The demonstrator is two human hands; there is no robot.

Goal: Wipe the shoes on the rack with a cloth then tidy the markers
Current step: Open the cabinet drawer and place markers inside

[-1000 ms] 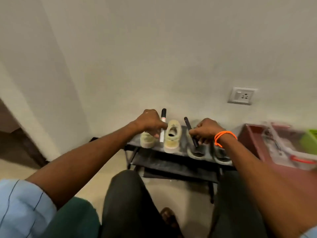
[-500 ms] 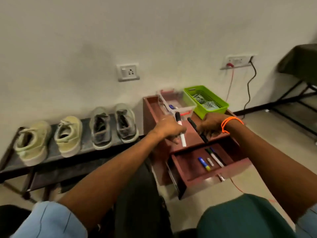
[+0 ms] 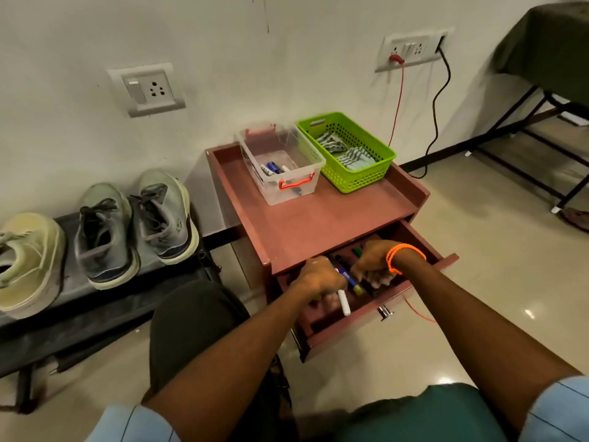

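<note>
Left hand [image 3: 320,277] grips a white-barrelled marker [image 3: 343,302], right hand's [image 3: 373,263] hold cannot be told; markers are best laid flat along the open drawer [image 3: 424,247].

Head view — looking down, close above drawer [image 3: 357,317].

**Wearer's clothing and wrist band**

Two bare forearms are seen from the head view. Short light-blue sleeves [image 3: 134,424] with thin dark pinstripes are worn, cut off above the elbow; the second sleeve [image 3: 556,409] is seen at the lower right edge. An orange braided band [image 3: 402,255], looped in two strands, is worn on the right wrist. The left wrist is bare. Dark grey-black trousers [image 3: 191,320] are seen over one knee. A dark-green garment [image 3: 414,416] is seen at bottom centre; its kind cannot be told.
</note>
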